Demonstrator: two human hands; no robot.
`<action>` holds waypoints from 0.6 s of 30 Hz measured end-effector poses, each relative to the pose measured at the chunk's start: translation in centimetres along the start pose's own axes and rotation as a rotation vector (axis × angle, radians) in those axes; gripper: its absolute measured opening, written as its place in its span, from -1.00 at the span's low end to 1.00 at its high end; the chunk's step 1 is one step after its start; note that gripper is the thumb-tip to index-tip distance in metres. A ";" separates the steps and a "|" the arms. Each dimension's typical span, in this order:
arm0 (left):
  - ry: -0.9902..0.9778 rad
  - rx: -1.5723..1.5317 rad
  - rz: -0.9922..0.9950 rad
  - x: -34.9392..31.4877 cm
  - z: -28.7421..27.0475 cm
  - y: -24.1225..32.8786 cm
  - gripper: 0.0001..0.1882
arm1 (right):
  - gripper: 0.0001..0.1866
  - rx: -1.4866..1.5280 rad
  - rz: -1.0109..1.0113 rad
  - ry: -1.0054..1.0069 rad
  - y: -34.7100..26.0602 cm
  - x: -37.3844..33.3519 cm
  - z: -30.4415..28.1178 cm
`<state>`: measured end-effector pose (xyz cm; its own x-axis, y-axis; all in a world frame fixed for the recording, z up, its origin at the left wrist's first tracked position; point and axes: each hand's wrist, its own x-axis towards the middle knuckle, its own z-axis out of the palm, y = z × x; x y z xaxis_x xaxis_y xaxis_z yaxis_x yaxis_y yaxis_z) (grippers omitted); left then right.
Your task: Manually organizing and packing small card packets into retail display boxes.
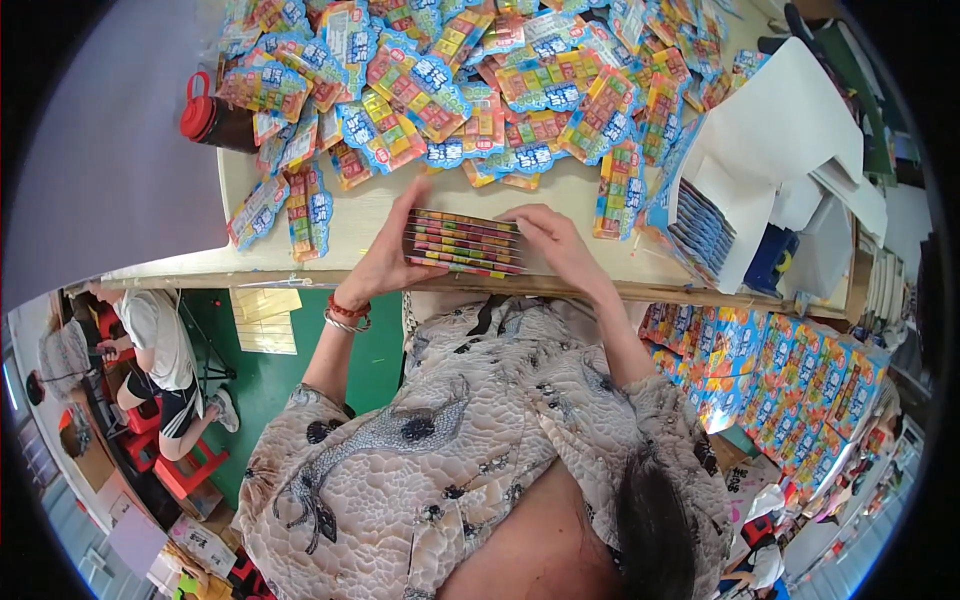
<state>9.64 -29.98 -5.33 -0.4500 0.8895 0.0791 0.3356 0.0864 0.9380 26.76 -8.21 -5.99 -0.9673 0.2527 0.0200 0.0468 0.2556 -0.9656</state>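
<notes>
L hand wraps the left end of a squared stack of flat multicoloured packs, thumb up along the far side, fingers curled round the near side, so it's closed on it. R hand is half-curled, fingertips touching the far right corner of the stack; can't tell if it's pinching or just steadying. Stack sits btwn both palms, just above the near edge of the pale wooden table. Edges face up: thin layers of red, yellow, pink & green w/ dark lines btwn, roughly even at the sides.

Far side: big loose pile of blue-edged, yellow & red candy-type packs, lying at all angles. Near left of pile, dark bottle w/ red lid & loop. Right: open white cardboard carton w/ a tight row of blue-edged packs inside. Red beaded bracelet on L wrist. Below table, right: colourful printed boxes, stacked.
</notes>
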 end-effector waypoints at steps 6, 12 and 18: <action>-0.037 -0.070 -0.041 -0.8 0.1 -0.8 -0.17 | -0.64 -0.274 -0.046 0.275 -4.1 8.2 -1.1; 0.006 -0.058 -0.023 -0.6 0.0 -0.4 -0.24 | -0.53 -0.762 -0.322 0.595 -2.9 17.2 2.2; 0.095 0.248 0.035 -2.1 -1.0 -0.5 -0.01 | -0.75 -0.242 -0.092 0.265 -3.9 15.0 0.5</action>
<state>9.59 -32.29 -5.60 -0.5060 0.8490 0.1524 0.5395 0.1736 0.8239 11.95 -5.92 -2.09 -0.8734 0.4436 0.2008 0.0512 0.4938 -0.8681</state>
